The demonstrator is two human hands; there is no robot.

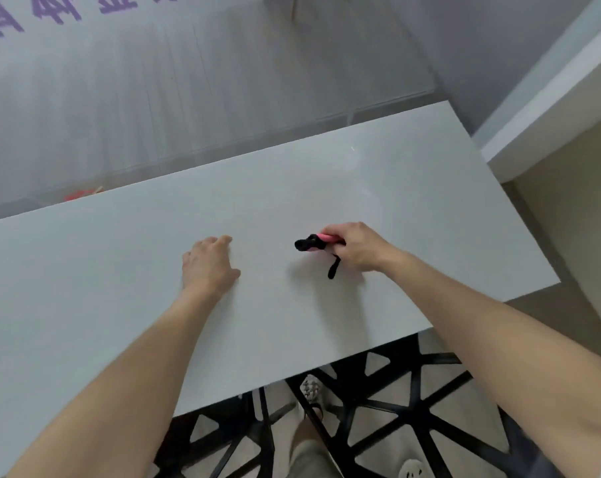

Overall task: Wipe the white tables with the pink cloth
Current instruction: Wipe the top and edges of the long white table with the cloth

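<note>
Pink cloth [327, 238], bunched together with something black, sits in the right hand [356, 248], out on the right half of the table. Nearest the camera, a black metal frame of triangular struts [413, 405] shows under the near edge, with light trousers and pale shoes [311, 391] between its bars. Both bare forearms reach across the smooth white rectangular tabletop [119, 288]. Left hand [209, 267] lies flat, fingers spread, palm down. Right-hand fingers are curled tight around the cloth. Beyond the far edge stands a frosted pane with purple lettering [50, 15].
</note>
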